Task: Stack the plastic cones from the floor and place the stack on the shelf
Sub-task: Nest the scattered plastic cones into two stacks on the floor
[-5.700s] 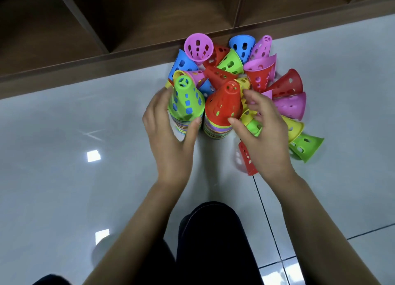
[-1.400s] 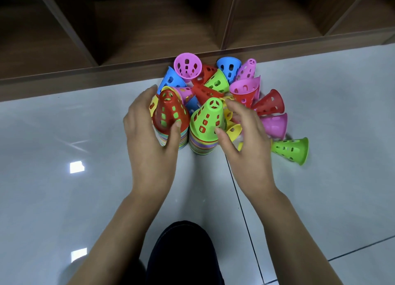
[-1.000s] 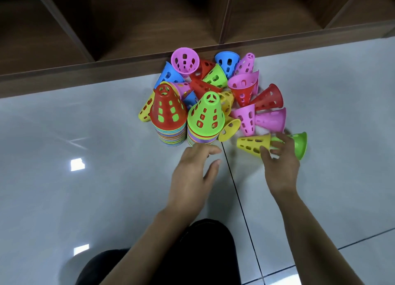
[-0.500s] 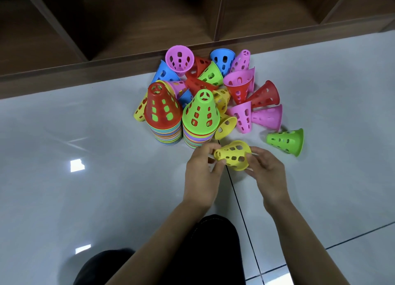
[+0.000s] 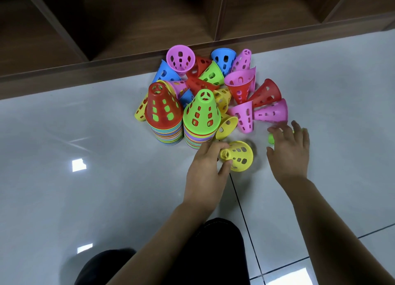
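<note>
While a person works low over a glossy grey floor [image 5: 85, 199], the left hand [image 5: 205, 167] pinches a yellow cone [image 5: 239, 156] by its narrow tip, with the wide mouth facing three o'clock. At eleven o'clock from it, a red-topped stack [image 5: 163, 111] and a green-topped stack [image 5: 202, 111] stand upright, side by side. Loose cones [image 5: 241, 86] lie heaped beyond the stacks, toward twelve and one o'clock, against the base of the wooden shelf [image 5: 106, 71]. At three o'clock the right hand [image 5: 288, 154], fingers spread and gripping nothing, reaches over a mostly hidden green cone [image 5: 271, 138]. Stacking looks partway done. The yellow cone probably next needs turning mouth-down and seating squarely on a stack.
</note>
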